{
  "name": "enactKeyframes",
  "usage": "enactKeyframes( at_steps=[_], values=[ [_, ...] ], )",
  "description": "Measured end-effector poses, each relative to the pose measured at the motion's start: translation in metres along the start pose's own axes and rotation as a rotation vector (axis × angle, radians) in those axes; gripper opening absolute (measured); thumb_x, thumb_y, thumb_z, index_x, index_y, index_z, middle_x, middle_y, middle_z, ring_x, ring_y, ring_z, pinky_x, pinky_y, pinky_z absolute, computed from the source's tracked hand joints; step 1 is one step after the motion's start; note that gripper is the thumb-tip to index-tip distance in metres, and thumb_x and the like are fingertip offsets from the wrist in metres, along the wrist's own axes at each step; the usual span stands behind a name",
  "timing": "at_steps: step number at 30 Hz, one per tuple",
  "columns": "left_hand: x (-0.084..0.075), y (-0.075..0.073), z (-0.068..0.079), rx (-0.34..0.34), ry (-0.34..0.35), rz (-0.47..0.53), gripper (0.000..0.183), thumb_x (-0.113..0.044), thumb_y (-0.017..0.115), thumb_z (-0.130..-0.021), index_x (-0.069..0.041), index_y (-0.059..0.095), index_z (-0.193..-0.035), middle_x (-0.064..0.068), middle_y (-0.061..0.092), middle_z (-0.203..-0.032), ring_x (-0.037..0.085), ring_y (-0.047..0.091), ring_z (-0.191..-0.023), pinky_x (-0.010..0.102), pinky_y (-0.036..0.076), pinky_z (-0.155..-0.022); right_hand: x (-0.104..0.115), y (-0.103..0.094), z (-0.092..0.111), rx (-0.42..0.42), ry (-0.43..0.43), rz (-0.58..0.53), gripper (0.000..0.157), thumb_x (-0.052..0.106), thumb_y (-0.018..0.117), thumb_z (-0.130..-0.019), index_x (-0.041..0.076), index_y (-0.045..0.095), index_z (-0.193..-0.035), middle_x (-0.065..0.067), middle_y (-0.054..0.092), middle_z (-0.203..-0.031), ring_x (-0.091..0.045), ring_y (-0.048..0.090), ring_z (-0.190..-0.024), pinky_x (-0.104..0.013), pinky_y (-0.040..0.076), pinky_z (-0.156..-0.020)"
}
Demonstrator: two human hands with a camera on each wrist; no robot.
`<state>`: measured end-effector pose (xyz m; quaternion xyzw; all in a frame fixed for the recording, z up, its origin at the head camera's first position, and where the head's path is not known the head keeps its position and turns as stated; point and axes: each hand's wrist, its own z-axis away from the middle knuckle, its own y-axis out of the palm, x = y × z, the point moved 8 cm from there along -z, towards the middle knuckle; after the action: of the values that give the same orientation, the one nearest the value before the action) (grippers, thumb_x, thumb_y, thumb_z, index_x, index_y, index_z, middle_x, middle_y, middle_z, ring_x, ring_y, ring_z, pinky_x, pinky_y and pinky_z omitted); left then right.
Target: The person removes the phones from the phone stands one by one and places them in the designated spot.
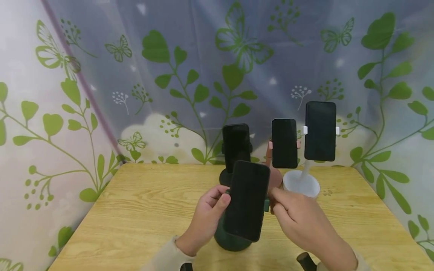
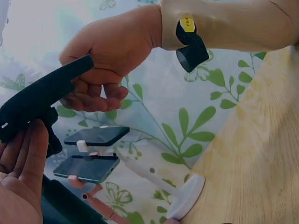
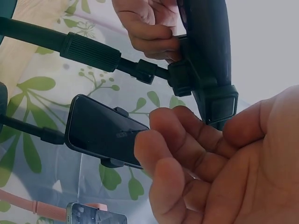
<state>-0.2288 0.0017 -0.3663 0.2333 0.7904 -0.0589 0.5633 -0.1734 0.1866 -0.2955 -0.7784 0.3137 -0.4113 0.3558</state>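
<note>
A black phone point(image 1: 246, 201) sits tilted in the clamp point(image 1: 266, 205) of a dark green phone stand point(image 1: 232, 241). My left hand point(image 1: 207, 216) holds the left side, thumb at the phone's edge and fingers behind, around the clamp. At the opposite side, my right hand point(image 1: 300, 218) has its fingers curled, with thumb and forefinger at the clamp's end. The right wrist view shows the stand's ribbed pole point(image 3: 91, 51) and the clamp's end point(image 3: 220, 105) by the right thumb; exact finger contact is partly hidden.
Behind stand a black holder with a phone point(image 1: 236, 145), a pink holder with a phone point(image 1: 284, 145), and a white stand point(image 1: 301, 184) with a larger phone point(image 1: 320, 131). They line the back of the wooden table point(image 1: 152, 195), before a leaf-patterned cloth point(image 1: 190, 49).
</note>
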Motion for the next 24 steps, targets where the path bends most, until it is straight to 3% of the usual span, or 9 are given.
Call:
enactKeyframes(
  at_steps=[6,11,13,19,24],
  values=[
    [0.002,-0.008,-0.007,0.114,-0.014,-0.114,0.052,-0.041,0.06,-0.106,0.009,0.058,-0.122,-0.007,0.049,-0.081,0.006,0.048,-0.072,0.023,0.044,-0.071,-0.001,0.0,0.0,-0.013,0.023,0.003,0.032,0.0,0.047,-0.1,0.028,0.052,-0.083,0.019,0.04,-0.068,0.001,0.038,-0.06,-0.024,0.037,-0.056],
    [-0.01,-0.016,-0.018,0.294,0.002,-0.243,0.047,-0.036,0.059,-0.107,0.005,0.056,-0.13,0.007,0.062,-0.104,0.017,0.064,-0.086,0.032,0.058,-0.081,-0.001,-0.001,0.001,-0.047,0.05,0.003,0.025,0.007,0.048,-0.104,0.027,0.053,-0.091,0.016,0.043,-0.075,0.0,0.041,-0.064,-0.024,0.038,-0.058],
    [-0.017,-0.019,-0.021,0.341,0.025,-0.291,0.043,-0.033,0.059,-0.108,0.003,0.058,-0.131,0.01,0.064,-0.105,0.02,0.066,-0.085,0.036,0.06,-0.079,-0.001,-0.002,0.001,-0.06,0.05,0.0,0.023,0.011,0.05,-0.105,0.028,0.054,-0.091,0.016,0.044,-0.075,0.0,0.042,-0.065,-0.024,0.038,-0.059],
    [-0.033,-0.017,-0.027,0.396,0.076,-0.426,0.037,-0.036,0.06,-0.106,-0.003,0.066,-0.123,0.005,0.07,-0.093,0.029,0.07,-0.08,0.036,0.06,-0.076,-0.001,-0.001,0.001,-0.098,0.022,-0.015,0.025,0.014,0.057,-0.105,0.031,0.054,-0.085,0.017,0.042,-0.072,0.0,0.041,-0.064,-0.023,0.038,-0.058],
    [-0.04,-0.011,-0.029,0.422,0.12,-0.465,0.024,-0.026,0.061,-0.107,-0.006,0.067,-0.118,0.006,0.07,-0.089,0.033,0.067,-0.077,0.031,0.056,-0.07,0.003,-0.003,-0.002,-0.137,-0.037,-0.015,0.025,0.017,0.062,-0.103,0.032,0.054,-0.085,0.02,0.043,-0.074,0.003,0.042,-0.064,-0.021,0.04,-0.056]
  ],
)
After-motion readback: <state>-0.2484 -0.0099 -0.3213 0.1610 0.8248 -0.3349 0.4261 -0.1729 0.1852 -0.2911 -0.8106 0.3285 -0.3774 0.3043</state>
